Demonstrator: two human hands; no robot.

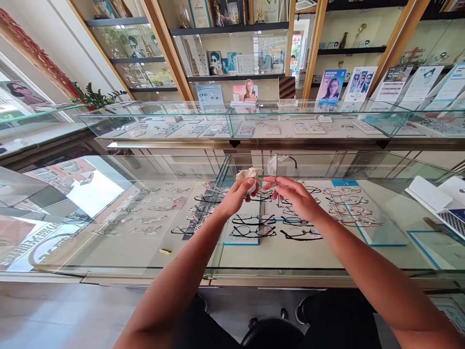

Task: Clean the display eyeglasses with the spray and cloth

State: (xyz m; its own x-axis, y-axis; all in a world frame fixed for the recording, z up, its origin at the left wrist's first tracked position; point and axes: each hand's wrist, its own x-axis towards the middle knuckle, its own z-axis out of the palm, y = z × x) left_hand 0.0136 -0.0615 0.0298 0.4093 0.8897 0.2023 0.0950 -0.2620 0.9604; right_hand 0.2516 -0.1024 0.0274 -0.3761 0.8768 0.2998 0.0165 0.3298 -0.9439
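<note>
Above the glass counter, my left hand [242, 193] is closed round a crumpled pale cloth [250, 174]. Just to its right, my right hand [290, 190] pinches a pair of glasses [276, 167] near the bridge or frame. The glasses are held upright, with a pale lens and a dark curved temple tip showing above the fingers. The two hands are close together but apart. Beneath them, under the glass, lie rows of glasses [253, 231] on display.
The glass counter [145, 266] spans the view, with a small yellow piece [164, 251] at left. An open white case [432, 194] stands at right. Behind are a second showcase [163, 140], upright leaflets [331, 87] and shelves. A black stool [272, 334] is below.
</note>
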